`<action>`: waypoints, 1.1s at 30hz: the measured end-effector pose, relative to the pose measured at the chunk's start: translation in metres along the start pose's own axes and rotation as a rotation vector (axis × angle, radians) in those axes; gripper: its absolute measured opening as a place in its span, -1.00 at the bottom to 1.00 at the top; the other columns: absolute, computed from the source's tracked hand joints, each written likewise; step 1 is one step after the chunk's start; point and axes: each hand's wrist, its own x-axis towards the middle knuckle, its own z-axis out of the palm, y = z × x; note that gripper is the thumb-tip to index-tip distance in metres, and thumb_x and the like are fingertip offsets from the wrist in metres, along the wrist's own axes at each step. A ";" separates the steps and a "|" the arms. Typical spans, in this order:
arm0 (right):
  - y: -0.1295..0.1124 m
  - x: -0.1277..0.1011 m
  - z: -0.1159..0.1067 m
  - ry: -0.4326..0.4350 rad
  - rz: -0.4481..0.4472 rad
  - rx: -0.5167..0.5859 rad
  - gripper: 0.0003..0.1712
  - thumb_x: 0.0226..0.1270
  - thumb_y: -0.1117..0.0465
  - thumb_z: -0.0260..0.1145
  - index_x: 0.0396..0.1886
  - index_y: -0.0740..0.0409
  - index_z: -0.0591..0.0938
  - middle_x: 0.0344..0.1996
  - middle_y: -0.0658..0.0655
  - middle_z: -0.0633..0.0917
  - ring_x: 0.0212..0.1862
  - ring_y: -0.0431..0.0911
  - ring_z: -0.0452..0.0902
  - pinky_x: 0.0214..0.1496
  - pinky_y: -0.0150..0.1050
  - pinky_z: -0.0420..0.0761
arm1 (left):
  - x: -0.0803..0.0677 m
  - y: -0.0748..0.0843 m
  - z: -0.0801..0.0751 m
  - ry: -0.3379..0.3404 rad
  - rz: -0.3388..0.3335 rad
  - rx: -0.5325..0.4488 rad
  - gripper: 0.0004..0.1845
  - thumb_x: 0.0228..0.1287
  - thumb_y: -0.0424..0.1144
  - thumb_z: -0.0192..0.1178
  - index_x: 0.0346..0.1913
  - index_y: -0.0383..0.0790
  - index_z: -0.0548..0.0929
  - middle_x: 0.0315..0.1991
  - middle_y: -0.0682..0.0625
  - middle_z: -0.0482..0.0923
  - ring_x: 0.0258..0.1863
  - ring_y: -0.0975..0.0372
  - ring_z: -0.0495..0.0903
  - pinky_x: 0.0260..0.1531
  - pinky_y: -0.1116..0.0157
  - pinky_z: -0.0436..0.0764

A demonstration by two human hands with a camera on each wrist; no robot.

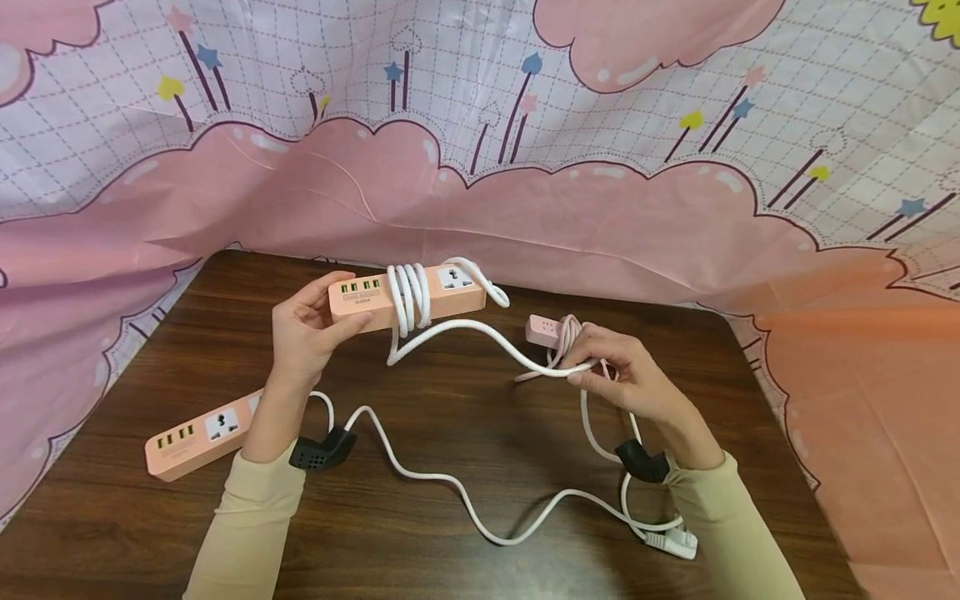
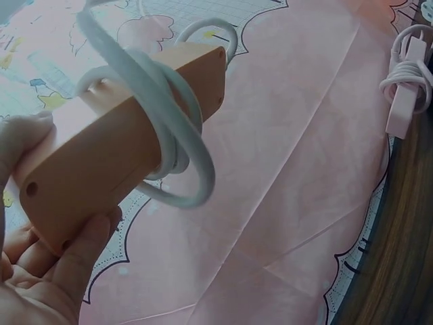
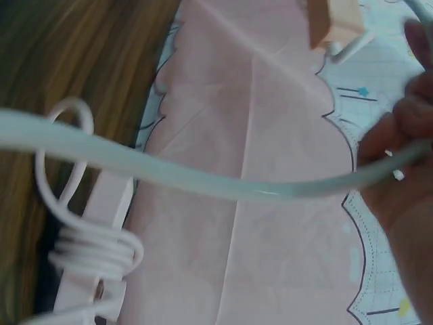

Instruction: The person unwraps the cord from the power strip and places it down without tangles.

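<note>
My left hand [image 1: 306, 329] grips the left end of an orange power strip [image 1: 378, 315], holding it up above the table. White cord [image 1: 408, 300] is wound several times round the strip's middle, and a loop of it hangs off the right end. From the winding, a slack stretch of cord [image 1: 480, 327] runs across to my right hand [image 1: 626, 373], which pinches it between thumb and fingers. In the left wrist view, the strip's underside [image 2: 101, 169] faces the camera. The right wrist view shows the cord [image 3: 237, 188] passing into the right hand [image 3: 406, 156].
A second orange power strip [image 1: 195, 442] lies at the left, partly behind the left forearm. Its white cord [image 1: 450, 479] snakes over the brown table [image 1: 420, 550] towards a white plug [image 1: 671, 542]. A pink power strip [image 1: 543, 331] wrapped in its cord lies behind the right hand. Patterned cloth [image 1: 480, 217] hangs behind.
</note>
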 end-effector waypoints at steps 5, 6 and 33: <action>0.010 -0.006 0.003 -0.143 0.101 -0.283 -0.77 -0.02 0.48 0.40 -0.41 0.10 0.66 -0.45 -0.05 0.61 -0.36 -0.22 0.42 -0.31 -0.37 0.42 | 0.001 0.003 -0.001 0.021 0.007 -0.028 -0.49 -0.21 -0.80 0.22 -0.07 -0.44 0.62 -0.25 -0.04 0.68 -0.31 0.27 0.62 -0.37 0.46 0.58; 0.014 -0.006 0.005 -0.145 0.141 -0.339 -0.79 -0.02 0.48 0.40 -0.43 0.11 0.65 -0.47 -0.06 0.60 -0.37 -0.22 0.42 -0.33 -0.36 0.44 | 0.002 0.003 -0.001 0.018 0.007 -0.032 -0.49 -0.21 -0.79 0.22 -0.06 -0.44 0.62 -0.25 -0.04 0.68 -0.31 0.27 0.62 -0.37 0.45 0.58; -0.004 -0.040 -0.056 0.565 0.073 0.241 -0.95 0.18 0.65 0.11 -0.36 0.60 0.50 -0.44 0.13 0.57 -0.40 -0.16 0.43 -0.37 -0.44 0.39 | 0.001 0.006 -0.009 -0.031 -0.017 0.050 -0.46 -0.24 -0.83 0.23 -0.03 -0.61 0.54 -0.26 -0.01 0.68 -0.32 0.29 0.61 -0.37 0.46 0.58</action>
